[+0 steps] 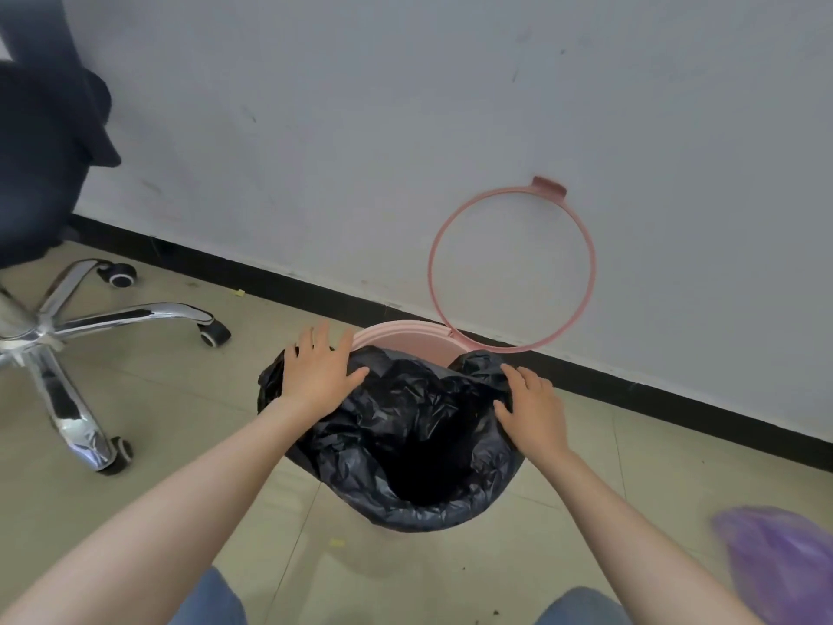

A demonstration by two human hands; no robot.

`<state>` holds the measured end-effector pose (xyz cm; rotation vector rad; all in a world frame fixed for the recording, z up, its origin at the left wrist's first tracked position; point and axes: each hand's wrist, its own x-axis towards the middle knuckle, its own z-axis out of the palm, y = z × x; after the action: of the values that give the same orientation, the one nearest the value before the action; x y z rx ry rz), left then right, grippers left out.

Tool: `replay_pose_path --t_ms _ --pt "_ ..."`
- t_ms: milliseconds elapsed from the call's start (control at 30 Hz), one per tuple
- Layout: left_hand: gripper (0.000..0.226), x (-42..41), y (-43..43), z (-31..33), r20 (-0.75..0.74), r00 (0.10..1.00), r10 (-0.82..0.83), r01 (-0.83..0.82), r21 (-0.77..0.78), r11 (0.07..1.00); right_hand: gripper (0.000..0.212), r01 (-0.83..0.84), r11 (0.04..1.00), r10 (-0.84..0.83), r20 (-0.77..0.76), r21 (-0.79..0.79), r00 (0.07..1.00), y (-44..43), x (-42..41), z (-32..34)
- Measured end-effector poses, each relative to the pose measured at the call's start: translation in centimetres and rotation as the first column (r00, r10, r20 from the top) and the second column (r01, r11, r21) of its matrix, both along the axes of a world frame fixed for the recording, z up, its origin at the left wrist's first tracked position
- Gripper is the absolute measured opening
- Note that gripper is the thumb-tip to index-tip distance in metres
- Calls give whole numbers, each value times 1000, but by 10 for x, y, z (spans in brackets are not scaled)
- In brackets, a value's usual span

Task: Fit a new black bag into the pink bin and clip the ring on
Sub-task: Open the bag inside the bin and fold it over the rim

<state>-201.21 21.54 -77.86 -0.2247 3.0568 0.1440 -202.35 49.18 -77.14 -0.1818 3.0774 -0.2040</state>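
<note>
Pink bin (396, 336): stands on the tiled floor (180, 421) close to the white wall (360, 151); contains the black bag (360, 448), mouth open, interior dark and contents not discernible. The bag film is folded outward over the near, left and right portions of the rim; the far portion of the rim is uncovered and shows pink. Pink ring (549, 184): not seated on the bin; raised upright, lower edge meeting the far rim, upper tab against the wall.

Left hand (315, 372): palm down on the bag at the left rim; fingers straight and spread, released, pressing the film rather than grasping it. Right hand (532, 408): palm down on the bag at the right rim; fingers extended with a slight bend over the film, no clench visible. Both forearms reach forward from below.

Office chair (90, 318): at left, chrome base; purple bag (775, 557): lower right, blurred.
</note>
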Motion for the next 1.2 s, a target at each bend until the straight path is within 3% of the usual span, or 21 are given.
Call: replay_pose_path --t_ms 67,200,367,467,600,733,833,933,1000,1067,1133,1200 --pt "48 -4 -4 -7 -34 999 32 -30 73 997 54 58 998 -56 63 -28 996 3 -11 -5" --pt "16 -15 -17 -15 -203 977 67 4 332 943 41 114 960 -94 90 -255 992 5 -24 -16" --pt "16 -22 -21 -21 -198 964 178 -62 482 874 39 120 894 -95 79 -432 992 -7 -32 -23" --pt "15 -13 -26 -24 -203 949 240 -127 452 883 33 143 870 -115 87 -473 989 -13 -29 -24" --pt "12 2 -38 -26 -67 973 221 -156 516 842 25 160 861 -112 127 -484 986 -18 -29 -16" --pt "16 1 -38 -29 29 958 286 -239 631 738 25 222 849 -137 207 -480 969 -27 -35 -10" --pt "26 -1 -42 -33 60 947 315 -278 643 713 26 366 783 -217 331 -503 918 -27 -36 -15" --pt "37 4 -50 -38 120 940 319 -315 667 675 50 513 645 -312 418 -567 853 -24 -35 -23" --pt "38 11 -55 -40 162 931 327 -342 701 626 38 541 578 -318 442 -611 839 -24 -32 -19" --pt "26 20 -59 -38 198 917 347 -367 762 533 6 541 543 -293 459 -642 839 -26 -24 -10" --pt "23 29 -60 -32 193 920 340 -358 765 534 42 509 594 -274 438 -623 856 -24 -14 -4" --pt "34 38 -58 -23 107 941 321 -301 698 650 50 379 769 -263 287 -514 921 -21 -1 2"
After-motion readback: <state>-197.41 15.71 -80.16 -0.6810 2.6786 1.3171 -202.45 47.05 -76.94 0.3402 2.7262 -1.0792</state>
